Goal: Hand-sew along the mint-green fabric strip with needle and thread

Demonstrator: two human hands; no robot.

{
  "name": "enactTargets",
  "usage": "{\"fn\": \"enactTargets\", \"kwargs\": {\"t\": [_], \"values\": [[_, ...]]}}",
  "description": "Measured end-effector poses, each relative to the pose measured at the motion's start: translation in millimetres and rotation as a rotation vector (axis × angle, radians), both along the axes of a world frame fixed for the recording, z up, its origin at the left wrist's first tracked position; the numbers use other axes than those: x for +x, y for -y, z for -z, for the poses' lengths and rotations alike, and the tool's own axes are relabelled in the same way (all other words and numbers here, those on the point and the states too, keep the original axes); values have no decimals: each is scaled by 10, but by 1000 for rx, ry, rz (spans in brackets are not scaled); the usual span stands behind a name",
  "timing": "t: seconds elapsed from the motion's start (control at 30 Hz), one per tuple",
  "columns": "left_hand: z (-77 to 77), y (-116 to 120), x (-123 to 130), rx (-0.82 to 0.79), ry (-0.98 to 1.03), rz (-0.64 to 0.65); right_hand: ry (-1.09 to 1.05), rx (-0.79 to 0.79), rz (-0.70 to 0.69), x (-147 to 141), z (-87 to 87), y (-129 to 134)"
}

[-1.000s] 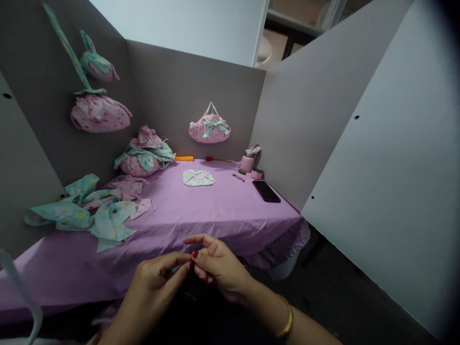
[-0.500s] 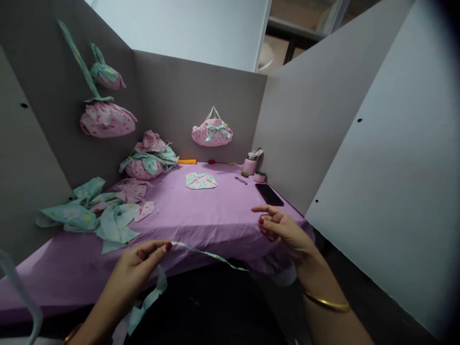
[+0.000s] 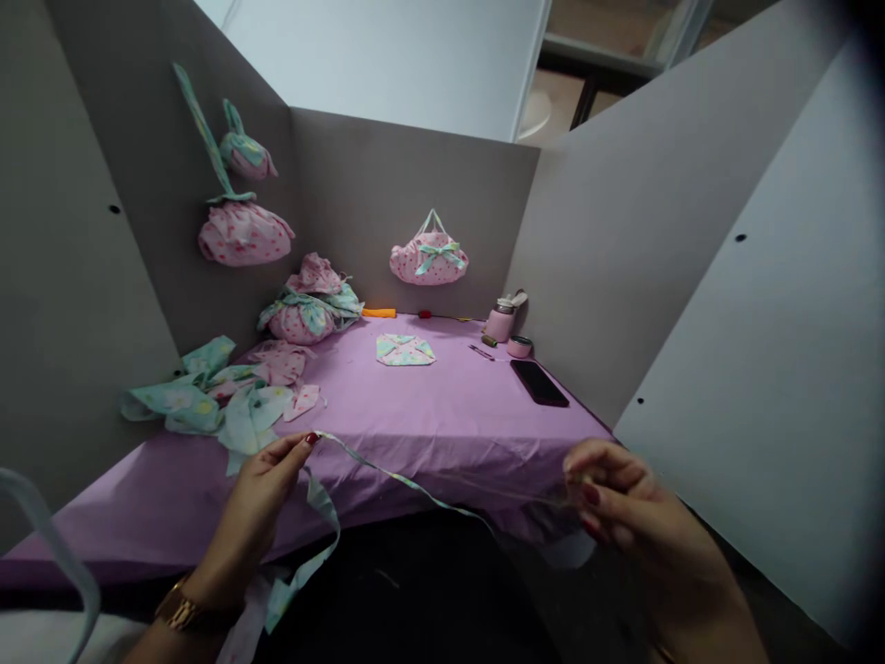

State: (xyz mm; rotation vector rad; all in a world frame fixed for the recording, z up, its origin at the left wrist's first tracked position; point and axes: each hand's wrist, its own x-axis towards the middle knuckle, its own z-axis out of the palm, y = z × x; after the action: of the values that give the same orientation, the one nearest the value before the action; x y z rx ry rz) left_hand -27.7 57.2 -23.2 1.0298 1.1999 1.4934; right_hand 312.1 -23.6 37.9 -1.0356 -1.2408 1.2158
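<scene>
- A narrow mint-patterned fabric strip [image 3: 387, 472] is pinched between thumb and forefinger of the left hand [image 3: 259, 503], at the near edge of the table [image 3: 429, 415]; the grip is closed on the strip.
- The strip is stretched across toward the right hand [image 3: 622, 512], its long axis running left to right and sloping slightly downward, in front of the purple cloth.
- The right hand's fingers are curled together at the strip's far end; whether cloth or only a thin thread is pinched there cannot be told.
- A loose tail of the strip is left hanging below the left hand, which is the nearer to the bulk of it.
- Farther back on the table, a folded fabric square [image 3: 405, 349], a black phone [image 3: 539, 382] and a heap of fabric scraps [image 3: 221, 401] are seen, well apart from both hands.
</scene>
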Motion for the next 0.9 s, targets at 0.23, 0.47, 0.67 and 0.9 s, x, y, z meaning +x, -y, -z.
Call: {"fn": "enactTargets", "kwargs": {"t": [0.23,0.47,0.67,0.9], "values": [[-112,10,2,-30,258,98,198,-195,-246,-143,427,52],[-166,43,45,-56,348,173,309,-333,-466,-330,995,59],[-135,85,117,-3,240,228,98,-268,90,-270,1191,-172],[-150,326,421,-14,-60,491,188,-27,23,-824,705,-338]]}}
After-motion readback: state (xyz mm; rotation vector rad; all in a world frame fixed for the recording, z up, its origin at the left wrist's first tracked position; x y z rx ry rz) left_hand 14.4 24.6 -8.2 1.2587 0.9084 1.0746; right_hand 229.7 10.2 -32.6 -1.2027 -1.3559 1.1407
